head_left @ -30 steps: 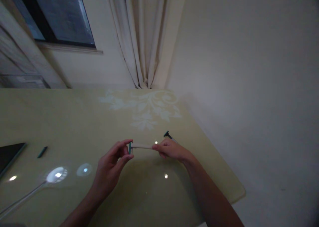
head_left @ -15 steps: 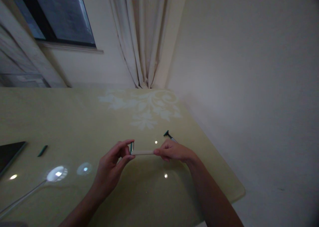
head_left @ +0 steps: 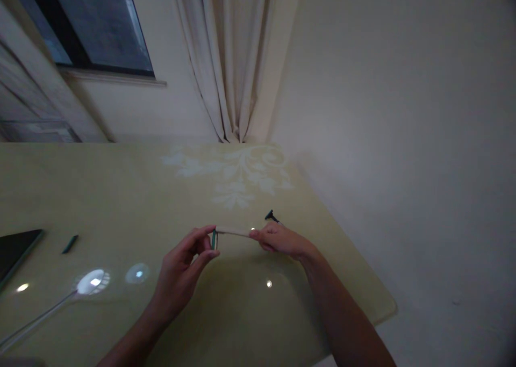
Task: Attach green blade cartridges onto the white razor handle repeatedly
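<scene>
My left hand point(head_left: 177, 273) pinches a small green-and-dark razor cartridge point(head_left: 214, 240) upright, between the thumb below and the index finger above. A thin, flat pale stick point(head_left: 234, 231) spans from my right hand point(head_left: 284, 242) to the cartridge's upper end, where it seems to touch. My right thumb and curled fingers grip the stick's other end. Just beyond that hand lies a razor point(head_left: 271, 215); its dark head shows, while the hand covers most of its handle.
On the left of the glossy tabletop point(head_left: 121, 195) lie a small dark green piece point(head_left: 70, 244) and a flat black panel point(head_left: 18, 251). Nearer me is a shiny white round thing point(head_left: 93, 282) with a long thin stem. A wall point(head_left: 403, 168) borders the table's right edge.
The pale stick's left end has moved from the cartridge's lower end up to its upper end. My right hand has risen slightly; my left hand has barely moved.
</scene>
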The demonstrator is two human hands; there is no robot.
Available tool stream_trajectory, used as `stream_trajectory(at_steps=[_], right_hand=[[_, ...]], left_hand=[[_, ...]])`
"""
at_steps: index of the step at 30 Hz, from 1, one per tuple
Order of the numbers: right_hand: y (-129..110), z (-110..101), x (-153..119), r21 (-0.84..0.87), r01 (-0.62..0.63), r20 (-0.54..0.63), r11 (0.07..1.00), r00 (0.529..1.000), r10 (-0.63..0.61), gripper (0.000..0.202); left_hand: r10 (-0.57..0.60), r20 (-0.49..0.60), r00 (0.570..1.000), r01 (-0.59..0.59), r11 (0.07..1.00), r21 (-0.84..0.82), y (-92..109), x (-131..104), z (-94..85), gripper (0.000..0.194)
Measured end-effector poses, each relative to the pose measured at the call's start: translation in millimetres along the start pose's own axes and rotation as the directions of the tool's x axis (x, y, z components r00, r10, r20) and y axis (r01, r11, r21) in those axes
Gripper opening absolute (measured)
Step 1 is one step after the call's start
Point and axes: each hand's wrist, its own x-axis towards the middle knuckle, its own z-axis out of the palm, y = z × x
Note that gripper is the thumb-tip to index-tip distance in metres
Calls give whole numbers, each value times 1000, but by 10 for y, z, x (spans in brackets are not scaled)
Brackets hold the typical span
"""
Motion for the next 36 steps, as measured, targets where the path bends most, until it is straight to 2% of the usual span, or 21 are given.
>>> stream_trajectory(at_steps=[6,11,15,16,20,25,29,34,36], right_hand=[[-4,-20,-23,28,18,126,999,992,-22,73],[3,-18,-8,23,3,19,1000,1000,-3,75],[-9,-24,-18,32,44,131,998,990,-48,73],[-9,-25,-18,45,49,132,998,990,-54,72],[12,-20,4,77,19,16,997,1000,-21,74],[30,6,26,68,20,104,997,994,-27,73],[18,14,40,97,10,3,995,1000,-10,74],[37,-12,37,13,0,81,1000,997,-1,71],[62,-5,50,-52,-45,54,998,997,48,69]], left_hand=[[10,28,1000,-10,1000,-2,-3,-1,2,31],[11,16,1000,-11,1000,24,-33,8,-12,30],[16,33,999,-17,999,31,-40,17,-20,30],[13,33,999,-14,999,34,-41,18,-21,30],[21,23,1000,-22,999,27,-44,12,-18,31],[26,39,999,-27,999,22,-64,17,-23,31],[6,23,1000,-6,1000,5,-107,22,-29,32],[2,60,998,-1,1000,-8,-154,24,-25,32],[5,57,998,-4,1000,-19,-156,24,-25,32]])
